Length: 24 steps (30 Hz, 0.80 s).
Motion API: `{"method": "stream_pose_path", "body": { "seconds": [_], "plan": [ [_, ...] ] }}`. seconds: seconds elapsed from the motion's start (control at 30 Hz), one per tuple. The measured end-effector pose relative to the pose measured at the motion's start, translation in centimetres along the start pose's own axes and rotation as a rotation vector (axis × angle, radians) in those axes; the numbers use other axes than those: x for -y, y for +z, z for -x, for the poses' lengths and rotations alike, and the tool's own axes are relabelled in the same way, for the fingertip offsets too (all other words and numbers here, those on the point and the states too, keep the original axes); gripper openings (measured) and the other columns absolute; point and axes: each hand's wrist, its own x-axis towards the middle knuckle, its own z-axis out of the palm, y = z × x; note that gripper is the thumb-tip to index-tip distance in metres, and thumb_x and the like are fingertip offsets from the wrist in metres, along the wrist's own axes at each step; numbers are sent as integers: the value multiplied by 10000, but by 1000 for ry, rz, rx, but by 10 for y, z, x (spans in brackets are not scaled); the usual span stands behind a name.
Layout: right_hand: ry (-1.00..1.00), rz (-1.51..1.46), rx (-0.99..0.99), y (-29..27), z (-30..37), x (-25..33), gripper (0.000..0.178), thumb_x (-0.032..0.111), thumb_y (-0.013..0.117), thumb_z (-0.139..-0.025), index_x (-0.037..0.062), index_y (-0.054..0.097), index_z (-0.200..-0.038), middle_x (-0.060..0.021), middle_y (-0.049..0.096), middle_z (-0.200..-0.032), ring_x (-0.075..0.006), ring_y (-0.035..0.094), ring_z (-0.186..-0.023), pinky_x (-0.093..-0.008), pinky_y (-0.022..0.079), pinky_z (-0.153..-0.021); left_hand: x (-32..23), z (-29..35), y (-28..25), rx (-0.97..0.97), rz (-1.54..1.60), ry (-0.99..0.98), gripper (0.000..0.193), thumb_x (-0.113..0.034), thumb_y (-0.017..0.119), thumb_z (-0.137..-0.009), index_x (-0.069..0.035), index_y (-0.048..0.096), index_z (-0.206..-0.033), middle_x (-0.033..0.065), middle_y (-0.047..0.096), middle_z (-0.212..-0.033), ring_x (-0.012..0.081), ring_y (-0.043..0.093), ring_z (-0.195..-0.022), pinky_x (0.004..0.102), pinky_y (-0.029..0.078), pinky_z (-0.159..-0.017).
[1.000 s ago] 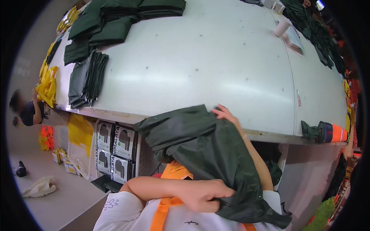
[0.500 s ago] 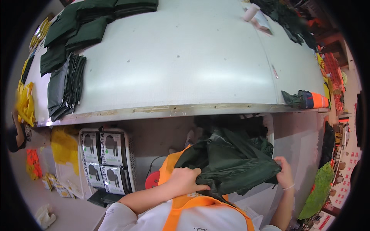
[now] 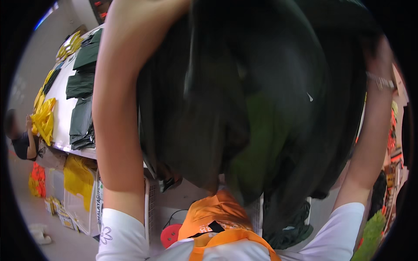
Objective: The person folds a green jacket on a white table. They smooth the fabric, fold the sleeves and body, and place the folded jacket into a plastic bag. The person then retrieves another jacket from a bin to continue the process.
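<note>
A large dark green garment [image 3: 278,108] of thin, glossy fabric hangs raised in front of me and fills the middle of the view. Motion smears its folds, and a lighter green patch shows low on it. My right hand [image 3: 378,54], blurred, grips its upper right side. At the upper edge, my left hand [image 3: 176,5] is mostly cut off; the cloth hangs right beside it, and its fingers are hidden. Both my arms are lifted high, one on each side of the garment. Below it is my orange apron [image 3: 217,213].
Folded dark green garments [image 3: 82,119] lie on the white table [image 3: 62,98] at left. Beyond, a person [image 3: 24,143] handles yellow cloth [image 3: 43,117]. A white basket [image 3: 150,209] and a red round seat [image 3: 170,235] stand below. More dark green cloth [image 3: 289,222] lies low at right.
Both my hands have risen from waist height to the top of the view, lifting the dark green garment. It now hangs spread out and hides most of the table.
</note>
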Motion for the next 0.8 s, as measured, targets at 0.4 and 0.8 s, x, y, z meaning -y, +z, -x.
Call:
{"method": "stream_pose_path", "body": {
  "seconds": [0.4,0.8],
  "plan": [
    [2,1098,1452,-40,184,-318,723,359,572,-855,0,272,-1405,-329,223,-1426,-486,192,-1338,-541,178,-1095,179,174,162,543,-786,-311,770,-375,612,-815,-47,273,-1424,173,252,-1479,348,200,-1379,572,101,-1097],
    [322,1044,1138,-73,275,-419,687,426,610,-821,134,353,-1388,-197,149,-1503,-411,123,-1379,-651,117,-1044,339,230,223,658,-932,-397,781,-481,613,-787,-137,320,-1425,101,199,-1518,352,168,-1386,577,138,-1085]
  ]
}}
